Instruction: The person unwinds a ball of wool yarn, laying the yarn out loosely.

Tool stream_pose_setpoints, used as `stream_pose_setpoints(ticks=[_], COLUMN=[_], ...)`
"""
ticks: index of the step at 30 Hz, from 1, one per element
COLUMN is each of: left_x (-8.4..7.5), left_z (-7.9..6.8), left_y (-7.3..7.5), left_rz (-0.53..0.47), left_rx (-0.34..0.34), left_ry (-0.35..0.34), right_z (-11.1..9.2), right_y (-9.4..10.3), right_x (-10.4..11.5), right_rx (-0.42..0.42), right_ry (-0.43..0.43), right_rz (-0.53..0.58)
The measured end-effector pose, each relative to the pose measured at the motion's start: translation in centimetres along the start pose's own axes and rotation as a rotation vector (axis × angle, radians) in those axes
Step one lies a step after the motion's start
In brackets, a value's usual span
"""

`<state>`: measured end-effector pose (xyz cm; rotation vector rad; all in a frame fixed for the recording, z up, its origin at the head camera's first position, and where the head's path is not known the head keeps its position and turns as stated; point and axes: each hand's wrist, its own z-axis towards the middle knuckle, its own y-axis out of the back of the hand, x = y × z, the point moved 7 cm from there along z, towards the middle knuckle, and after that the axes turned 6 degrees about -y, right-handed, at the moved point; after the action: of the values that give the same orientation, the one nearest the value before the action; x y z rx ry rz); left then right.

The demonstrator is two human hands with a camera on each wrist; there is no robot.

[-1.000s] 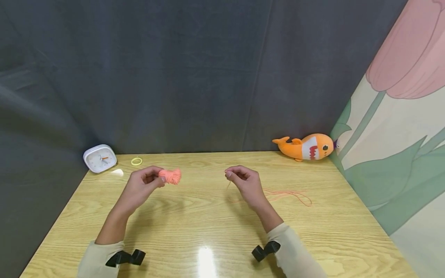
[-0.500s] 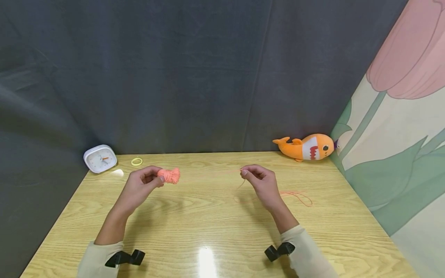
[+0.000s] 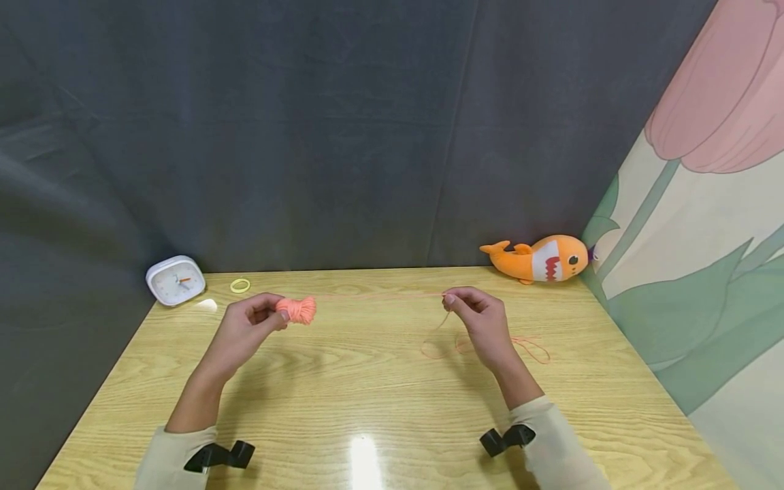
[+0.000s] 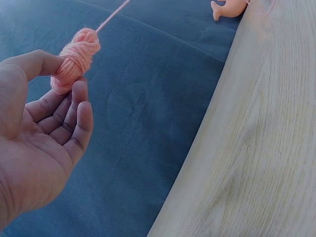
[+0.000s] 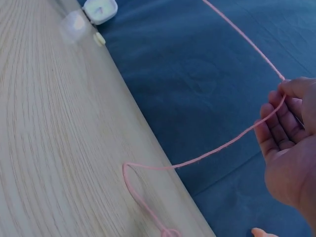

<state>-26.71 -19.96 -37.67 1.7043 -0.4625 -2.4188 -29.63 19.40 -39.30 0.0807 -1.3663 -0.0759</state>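
We see dark, creased cloth (image 3: pixel 343 136) behind a wood-grained table (image 3: pixel 343 395) bearing a plump plush toy (image 3: pixel 534 260). Above the table, we find the left hand (image 3: pixel 245 330) and right hand (image 3: pixel 482 327) both pinching, other fingers loosely curled. The left grips a fuzzy coral yarn bundle (image 3: pixel 298 310), wound round its middle; the right, its thin strand (image 5: pixel 212 152), straight between them, then trailing onto the wood.

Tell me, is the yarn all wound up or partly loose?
Partly loose: the left hand pinches a wound bundle; a strand runs through the right hand to the table.
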Motion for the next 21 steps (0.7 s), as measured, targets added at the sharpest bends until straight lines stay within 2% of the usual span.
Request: stream_pose_setpoints(ticks=[10, 21], left_x=[-0.1, 0.1], left_z=[0.0, 0.0], left_y=[0.0, 0.0], left_rz=[-0.002, -0.003], left_rx=[-0.005, 0.005], left_ry=[0.0, -0.011], right_z=[0.0, -0.1], right_y=[2.0, 4.4], right_x=[0.0, 0.4], right_rx=[-0.029, -0.081], right_ry=[0.015, 0.025], right_rz=[-0.003, 0.084])
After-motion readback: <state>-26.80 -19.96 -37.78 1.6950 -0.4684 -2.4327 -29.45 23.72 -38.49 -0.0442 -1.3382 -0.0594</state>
